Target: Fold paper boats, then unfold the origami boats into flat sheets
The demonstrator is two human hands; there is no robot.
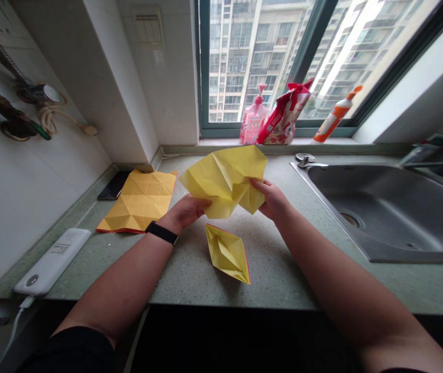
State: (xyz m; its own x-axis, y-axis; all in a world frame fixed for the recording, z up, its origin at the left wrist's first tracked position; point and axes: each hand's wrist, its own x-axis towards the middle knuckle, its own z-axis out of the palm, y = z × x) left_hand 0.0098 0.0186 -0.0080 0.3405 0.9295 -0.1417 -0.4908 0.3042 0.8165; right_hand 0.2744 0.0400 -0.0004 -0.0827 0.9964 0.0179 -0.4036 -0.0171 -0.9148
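A creased sheet of yellow paper (221, 173) is raised above the counter between my two hands. My left hand (190, 210), with a black band at the wrist, pinches its lower left edge. On the other side my right hand (271, 198) grips the lower right part, thumb on the near face. Fold lines run across the sheet, and it bends unevenly. Just below it, a folded yellow paper boat (227, 254) rests on the counter, open side up, apart from both hands.
Left of my hands lie orange-yellow creased papers (139, 199), partly over a dark phone (113, 185). A white power bank (53, 261) with a cable sits near the wall. A steel sink (365, 243) is at right. A pink pump bottle (253, 122), red pouch (285, 116) and orange-white bottle (336, 116) line the sill.
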